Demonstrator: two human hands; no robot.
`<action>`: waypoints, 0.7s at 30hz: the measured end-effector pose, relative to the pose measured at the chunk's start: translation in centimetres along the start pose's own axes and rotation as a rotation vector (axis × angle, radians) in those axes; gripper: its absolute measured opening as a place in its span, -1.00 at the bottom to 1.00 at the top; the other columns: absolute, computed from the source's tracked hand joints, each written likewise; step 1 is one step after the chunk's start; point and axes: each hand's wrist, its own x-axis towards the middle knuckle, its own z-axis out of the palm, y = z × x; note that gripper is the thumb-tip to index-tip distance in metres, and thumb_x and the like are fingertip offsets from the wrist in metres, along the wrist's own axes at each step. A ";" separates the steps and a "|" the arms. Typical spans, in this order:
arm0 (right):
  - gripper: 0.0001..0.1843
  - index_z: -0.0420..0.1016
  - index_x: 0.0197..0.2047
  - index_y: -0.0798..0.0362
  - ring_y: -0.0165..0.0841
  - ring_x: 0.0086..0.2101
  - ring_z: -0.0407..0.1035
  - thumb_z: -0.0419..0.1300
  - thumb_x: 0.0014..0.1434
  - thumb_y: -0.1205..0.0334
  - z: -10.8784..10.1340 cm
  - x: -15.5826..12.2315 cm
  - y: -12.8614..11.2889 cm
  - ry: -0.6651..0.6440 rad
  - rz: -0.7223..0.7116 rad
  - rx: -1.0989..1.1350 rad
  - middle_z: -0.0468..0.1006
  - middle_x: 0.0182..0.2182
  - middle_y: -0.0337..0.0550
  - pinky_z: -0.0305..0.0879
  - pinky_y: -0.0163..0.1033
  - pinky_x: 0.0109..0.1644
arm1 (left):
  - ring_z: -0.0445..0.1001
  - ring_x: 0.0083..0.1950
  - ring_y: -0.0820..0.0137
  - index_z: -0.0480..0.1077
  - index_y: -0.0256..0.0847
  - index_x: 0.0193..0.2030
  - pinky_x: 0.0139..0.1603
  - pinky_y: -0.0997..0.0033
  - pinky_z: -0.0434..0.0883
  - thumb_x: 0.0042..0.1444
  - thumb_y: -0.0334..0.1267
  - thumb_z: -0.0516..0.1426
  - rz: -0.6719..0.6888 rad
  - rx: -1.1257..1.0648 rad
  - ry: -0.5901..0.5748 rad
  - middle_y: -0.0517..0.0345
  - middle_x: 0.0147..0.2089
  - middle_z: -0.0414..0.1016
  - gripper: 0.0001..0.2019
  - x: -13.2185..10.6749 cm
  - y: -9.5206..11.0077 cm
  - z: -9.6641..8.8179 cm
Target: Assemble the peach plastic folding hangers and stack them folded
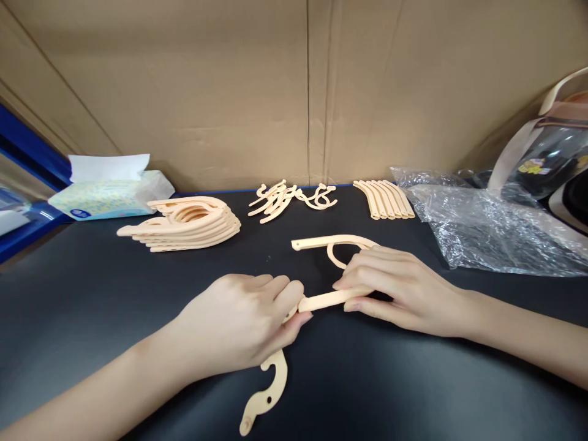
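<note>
My left hand [243,321] is closed in a pinch on a peach plastic hook piece [265,392] whose curved end sticks out below the palm. My right hand [397,288] is closed around a peach plastic hanger arm [327,299], its straight bar running toward my left fingers. The two parts meet between my thumbs. A second curved arm of the same hanger [328,243] lies just behind my right hand on the black table [92,318].
A stack of assembled hangers [184,223] lies at the back left. Small hook parts [289,199] and a row of straight arms [383,199] sit by the cardboard wall. A tissue pack [108,193] is far left. Crumpled clear plastic [482,229] and a bag [546,159] are right.
</note>
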 end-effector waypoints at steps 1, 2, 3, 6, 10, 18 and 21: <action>-0.86 0.43 -0.12 0.08 -0.35 -0.24 0.41 0.13 0.36 0.20 -0.1 0.0 0.1 0.019 -0.010 -0.005 0.54 -0.28 -0.14 0.31 -0.24 -0.12 | 0.24 -0.63 0.45 0.13 -0.15 -0.41 -0.60 0.36 0.07 0.41 -0.27 -0.19 -0.009 -0.012 0.002 0.33 -0.56 0.20 -0.68 -0.1 -0.2 0.0; -0.86 0.44 -0.13 0.08 -0.35 -0.24 0.40 0.14 0.35 0.20 -0.2 0.0 0.2 0.044 -0.013 -0.012 0.54 -0.28 -0.14 0.32 -0.23 -0.12 | 0.23 -0.63 0.46 0.12 -0.14 -0.40 -0.59 0.36 0.06 0.42 -0.27 -0.19 -0.017 -0.022 0.007 0.34 -0.56 0.18 -0.69 -0.2 -0.5 0.1; -0.87 0.45 -0.14 0.07 -0.36 -0.25 0.39 0.14 0.34 0.21 -0.3 0.1 0.3 0.077 -0.009 -0.027 0.54 -0.28 -0.14 0.32 -0.24 -0.13 | 0.22 -0.63 0.46 0.11 -0.14 -0.39 -0.59 0.36 0.05 0.42 -0.26 -0.18 -0.025 -0.030 0.014 0.35 -0.55 0.17 -0.70 -0.3 -0.7 0.1; -0.90 0.48 -0.19 0.07 -0.33 -0.24 0.38 0.14 0.33 0.26 -0.7 0.1 0.5 0.210 0.029 -0.139 0.52 -0.25 -0.09 0.32 -0.21 -0.15 | 0.21 -0.62 0.48 0.08 -0.14 -0.37 -0.58 0.37 0.03 0.41 -0.25 -0.15 -0.031 -0.047 0.010 0.36 -0.54 0.13 -0.73 -0.5 -1.1 0.1; -0.84 0.51 -0.24 0.06 -0.21 -0.13 0.41 0.11 0.32 0.26 -0.9 0.1 0.9 0.311 0.208 -0.259 0.50 -0.11 0.01 0.33 -0.10 -0.07 | 0.21 -0.61 0.48 0.06 -0.13 -0.37 -0.57 0.37 0.01 0.42 -0.24 -0.14 -0.038 -0.051 -0.005 0.36 -0.53 0.13 -0.74 -0.6 -1.3 0.2; -0.72 0.60 -0.16 -0.04 -0.17 0.03 0.42 0.06 0.38 0.11 -0.4 0.0 1.6 0.199 0.469 -0.166 0.60 -0.04 -0.13 0.24 0.00 0.14 | 0.21 -0.60 0.47 0.07 -0.14 -0.37 -0.56 0.35 0.00 0.44 -0.19 -0.17 -0.045 -0.054 -0.001 0.35 -0.53 0.15 -0.71 -0.8 -1.7 0.4; -0.69 0.58 -0.06 -0.04 -0.18 0.00 0.41 0.02 0.39 0.12 -0.3 0.0 1.7 0.139 0.461 -0.180 0.58 -0.06 -0.12 0.23 0.01 0.12 | 0.23 -0.56 0.45 0.10 -0.15 -0.37 -0.54 0.35 0.02 0.44 -0.20 -0.16 -0.042 -0.079 -0.020 0.32 -0.51 0.17 -0.70 -0.7 -1.7 0.4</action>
